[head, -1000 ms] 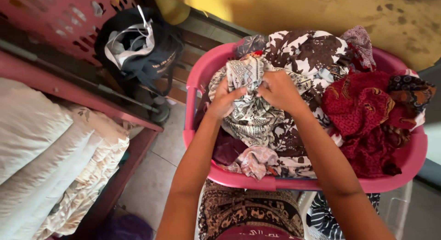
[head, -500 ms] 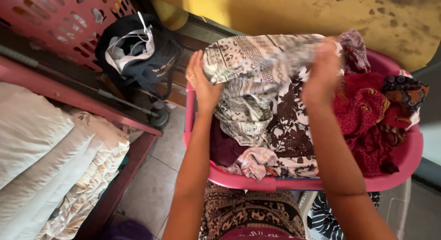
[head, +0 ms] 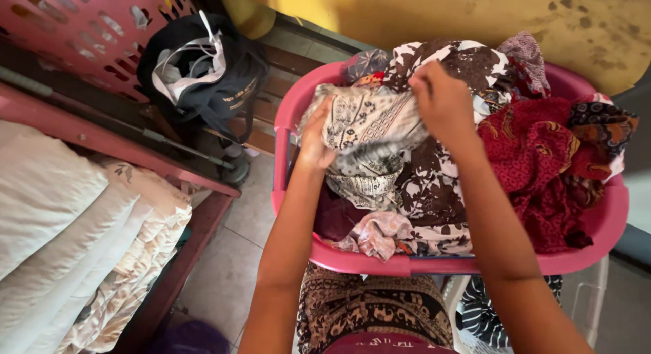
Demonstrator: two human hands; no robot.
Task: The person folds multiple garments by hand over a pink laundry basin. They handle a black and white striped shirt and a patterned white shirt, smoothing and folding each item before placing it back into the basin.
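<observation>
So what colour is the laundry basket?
Pink, seen best in the head view: the laundry basket.

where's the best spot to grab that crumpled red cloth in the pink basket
Take the red cloth at its raised bunched folds near the top, coming from above: it lies heaped and loose on the right side of the pink basket, uncovered there.

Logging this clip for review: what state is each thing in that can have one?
Left hand: gripping the patterned cloth.
Right hand: gripping the same cloth.
Black-and-white patterned cloth: bunched, lifted above the pile.
Pink laundry basket: heaped full.
Red garment: crumpled in the basket.
Dark bag: open.
</observation>
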